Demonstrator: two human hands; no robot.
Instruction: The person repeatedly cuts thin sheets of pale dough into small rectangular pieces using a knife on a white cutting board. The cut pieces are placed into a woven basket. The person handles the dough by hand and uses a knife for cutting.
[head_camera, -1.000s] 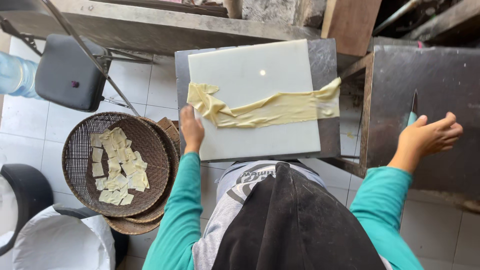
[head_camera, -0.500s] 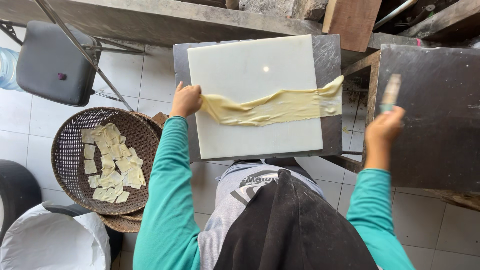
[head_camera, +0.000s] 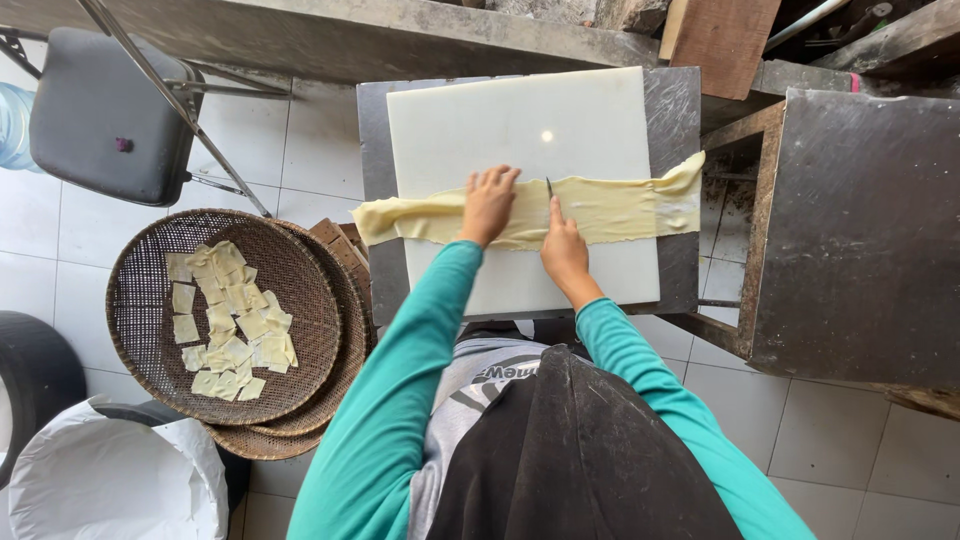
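Dough (head_camera: 620, 205), a long pale yellow strip, lay across the white cutting board (head_camera: 520, 120) from its left edge to past its right edge, where the end draped over the side of the dark bench (head_camera: 678, 110) that carried the board. We pressed our left hand (head_camera: 488, 205) flat on the strip near its middle, fingers spread and pointing away from us, gripping nothing. Our right hand (head_camera: 563, 250) sat just beside it, closed around the handle of a thin knife (head_camera: 549, 190) whose blade stood on the dough between our two hands. Both our sleeves were teal, and a dark apron hung below them.

To our left, on the tiled floor (head_camera: 300, 140), we saw a stack of round woven trays (head_camera: 310, 330); the top one held a loose heap of small square dough pieces (head_camera: 228, 320), the same pale yellow as the strip. Below the trays stood a container lined with a white bag (head_camera: 110, 480). A dark folding chair (head_camera: 105, 115) stood further off at the upper left, well apart from the board. A second dark table top (head_camera: 860, 230) stood just to the right of our bench
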